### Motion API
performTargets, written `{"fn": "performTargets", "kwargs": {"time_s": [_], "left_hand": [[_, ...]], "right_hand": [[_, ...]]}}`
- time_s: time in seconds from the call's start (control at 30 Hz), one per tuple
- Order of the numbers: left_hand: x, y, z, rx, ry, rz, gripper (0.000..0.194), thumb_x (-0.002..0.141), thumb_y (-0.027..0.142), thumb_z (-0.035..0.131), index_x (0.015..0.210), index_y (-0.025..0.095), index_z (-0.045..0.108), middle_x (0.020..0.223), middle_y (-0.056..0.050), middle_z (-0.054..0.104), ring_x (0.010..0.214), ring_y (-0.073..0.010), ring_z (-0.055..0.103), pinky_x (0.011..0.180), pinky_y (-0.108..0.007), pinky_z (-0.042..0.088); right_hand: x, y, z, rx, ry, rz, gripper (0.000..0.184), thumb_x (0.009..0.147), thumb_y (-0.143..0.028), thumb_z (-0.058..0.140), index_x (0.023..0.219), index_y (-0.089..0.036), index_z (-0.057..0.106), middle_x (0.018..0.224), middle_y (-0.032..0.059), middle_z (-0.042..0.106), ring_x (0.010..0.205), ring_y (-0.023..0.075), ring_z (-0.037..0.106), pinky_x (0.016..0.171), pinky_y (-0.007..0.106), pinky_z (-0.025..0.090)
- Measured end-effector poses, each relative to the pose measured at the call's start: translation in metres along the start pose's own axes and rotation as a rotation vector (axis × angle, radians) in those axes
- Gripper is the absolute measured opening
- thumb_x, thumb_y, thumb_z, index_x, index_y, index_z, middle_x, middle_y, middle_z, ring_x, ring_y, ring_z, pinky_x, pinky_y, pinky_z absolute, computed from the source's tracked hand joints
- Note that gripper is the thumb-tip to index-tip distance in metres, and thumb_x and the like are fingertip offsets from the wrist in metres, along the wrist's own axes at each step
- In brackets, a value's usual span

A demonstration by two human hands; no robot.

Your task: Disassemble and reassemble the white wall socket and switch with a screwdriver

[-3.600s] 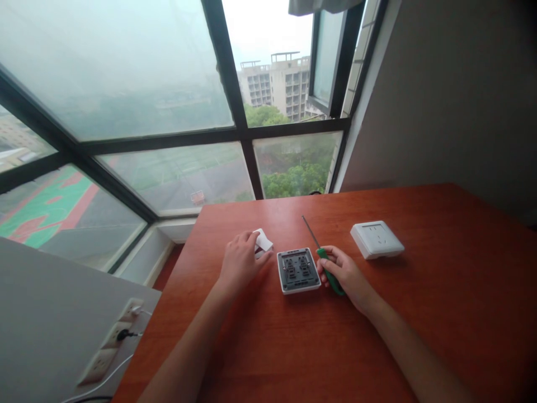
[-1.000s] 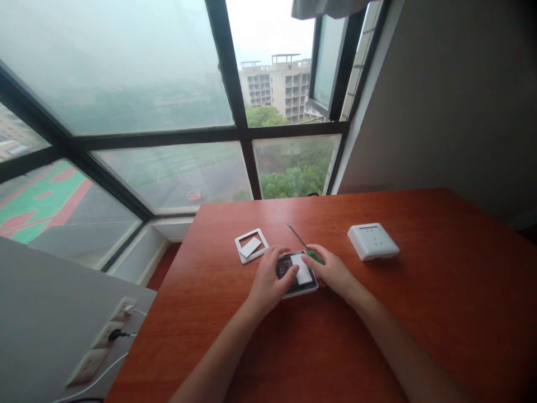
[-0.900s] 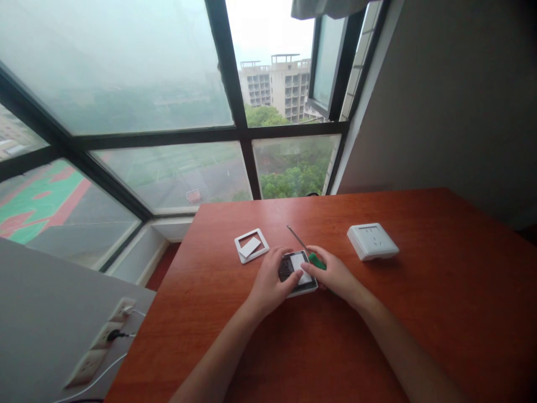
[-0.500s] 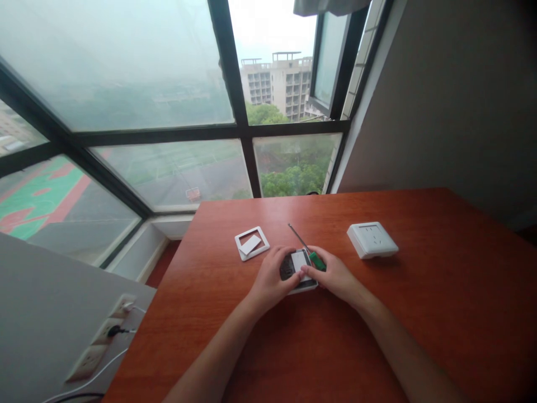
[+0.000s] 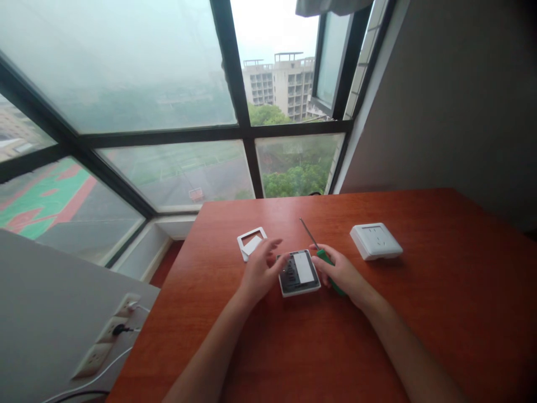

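A white box with a dark inside, which looks like an opened wall socket (image 5: 289, 270), lies on the table between my hands. A white rectangular plate (image 5: 304, 267) sits in its right half. My left hand (image 5: 260, 268) is beside the socket's left edge, fingers apart and holding nothing; whether the thumb touches the edge I cannot tell. In my right hand (image 5: 342, 274) is a screwdriver (image 5: 322, 254) with a green handle, its metal shaft pointing up and to the left, away from the socket. Behind my left hand lies a white frame (image 5: 240, 244) with a loose white plate (image 5: 251, 246) across it, partly covered by the fingers.
A closed white socket box (image 5: 376, 242) stands at the right on the reddish wooden table (image 5: 302, 352). Windows (image 5: 168, 168) rise behind the table. Wall outlets (image 5: 109, 330) with plugged-in cables are low on the left.
Both hands have let go of the opened socket and moved apart. My left hand has shifted left and opened, while my right hand has drawn right with the screwdriver.
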State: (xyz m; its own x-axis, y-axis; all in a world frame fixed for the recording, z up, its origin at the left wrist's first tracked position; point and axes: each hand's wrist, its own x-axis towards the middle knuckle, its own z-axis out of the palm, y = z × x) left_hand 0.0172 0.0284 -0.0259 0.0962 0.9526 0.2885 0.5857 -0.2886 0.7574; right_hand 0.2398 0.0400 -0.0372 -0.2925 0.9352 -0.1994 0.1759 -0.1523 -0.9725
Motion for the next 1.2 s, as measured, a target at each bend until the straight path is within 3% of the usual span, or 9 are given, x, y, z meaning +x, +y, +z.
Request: {"fn": "performTargets", "kwargs": {"time_s": [0.1,0.2,0.33,0.53,0.7,0.83,1.0,1.1,1.2], "left_hand": [[0.010,-0.017,-0.030,0.376,0.147,-0.118,0.024,0.088,0.032,0.057,0.107,0.018,0.062,0.105,-0.009,0.065,0.096,-0.0244,0.062,0.082,-0.034,0.049],[0.013,-0.029,-0.052,0.645,0.089,-0.213,0.026,0.086,0.040,0.058,0.100,0.018,0.063,0.093,-0.008,0.066,0.087,-0.0252,0.062,0.073,-0.032,0.046],[0.009,-0.032,-0.056,0.697,-0.014,-0.286,0.028,0.087,0.048,0.055,0.086,0.021,0.063,0.082,-0.004,0.064,0.074,-0.0206,0.059,0.060,-0.027,0.037],[0.008,-0.030,-0.052,0.576,-0.023,-0.252,0.025,0.083,0.043,0.057,0.079,0.019,0.061,0.077,-0.003,0.063,0.067,-0.0175,0.056,0.059,-0.025,0.033],[0.009,-0.023,-0.058,0.448,0.062,-0.255,0.030,0.085,0.044,0.052,0.071,0.019,0.057,0.064,0.000,0.059,0.059,-0.0147,0.053,0.056,-0.024,0.032],[0.008,-0.010,-0.057,0.131,0.130,-0.286,0.032,0.082,0.046,0.055,0.068,0.018,0.055,0.058,0.003,0.054,0.054,-0.0125,0.051,0.052,-0.022,0.034],[-0.004,0.015,-0.035,-0.356,-0.065,-0.390,0.030,0.077,0.045,0.064,0.078,0.017,0.054,0.060,0.004,0.056,0.044,-0.0098,0.050,0.043,-0.020,0.037],[-0.016,0.025,-0.020,-0.405,-0.123,-0.388,0.026,0.080,0.041,0.062,0.080,0.016,0.055,0.066,0.000,0.061,0.053,-0.0132,0.059,0.050,-0.023,0.045],[-0.024,0.029,-0.013,-0.240,-0.114,-0.305,0.022,0.086,0.038,0.056,0.079,0.017,0.058,0.072,-0.001,0.064,0.064,-0.0152,0.062,0.056,-0.023,0.044]], "right_hand": [[-0.001,-0.002,0.000,0.016,-0.013,-0.010,0.049,0.083,-0.047,0.057,0.120,-0.015,0.050,0.056,-0.0076,0.049,0.043,0.0099,0.045,0.041,0.023,0.037],[-0.001,-0.003,0.000,0.029,-0.020,-0.001,0.049,0.082,-0.047,0.059,0.119,-0.015,0.050,0.058,-0.0072,0.050,0.044,0.0098,0.045,0.041,0.022,0.037],[-0.001,0.000,-0.003,0.105,-0.033,0.001,0.047,0.082,-0.047,0.060,0.117,-0.017,0.050,0.058,-0.0082,0.049,0.044,0.0094,0.045,0.043,0.022,0.037],[0.000,0.001,-0.005,0.149,-0.035,0.006,0.047,0.081,-0.047,0.061,0.116,-0.018,0.050,0.058,-0.0087,0.048,0.045,0.0093,0.045,0.044,0.022,0.036],[0.001,0.001,-0.004,0.159,-0.041,0.007,0.048,0.080,-0.050,0.060,0.115,-0.018,0.052,0.057,-0.0086,0.047,0.044,0.0097,0.045,0.043,0.022,0.036],[0.000,0.000,-0.005,0.174,-0.052,0.004,0.045,0.082,-0.049,0.059,0.112,-0.016,0.053,0.056,-0.0082,0.047,0.044,0.0094,0.045,0.043,0.022,0.036],[-0.002,-0.002,-0.004,0.171,-0.056,0.007,0.043,0.082,-0.049,0.059,0.110,-0.017,0.054,0.055,-0.0085,0.047,0.044,0.0096,0.045,0.044,0.022,0.036],[-0.002,-0.002,-0.003,0.168,-0.052,0.009,0.043,0.082,-0.050,0.059,0.109,-0.017,0.055,0.056,-0.0083,0.047,0.045,0.0099,0.045,0.044,0.023,0.036],[-0.001,0.000,-0.003,0.168,-0.052,0.011,0.042,0.082,-0.049,0.059,0.110,-0.018,0.055,0.057,-0.0079,0.048,0.046,0.0102,0.045,0.045,0.023,0.036]]}}
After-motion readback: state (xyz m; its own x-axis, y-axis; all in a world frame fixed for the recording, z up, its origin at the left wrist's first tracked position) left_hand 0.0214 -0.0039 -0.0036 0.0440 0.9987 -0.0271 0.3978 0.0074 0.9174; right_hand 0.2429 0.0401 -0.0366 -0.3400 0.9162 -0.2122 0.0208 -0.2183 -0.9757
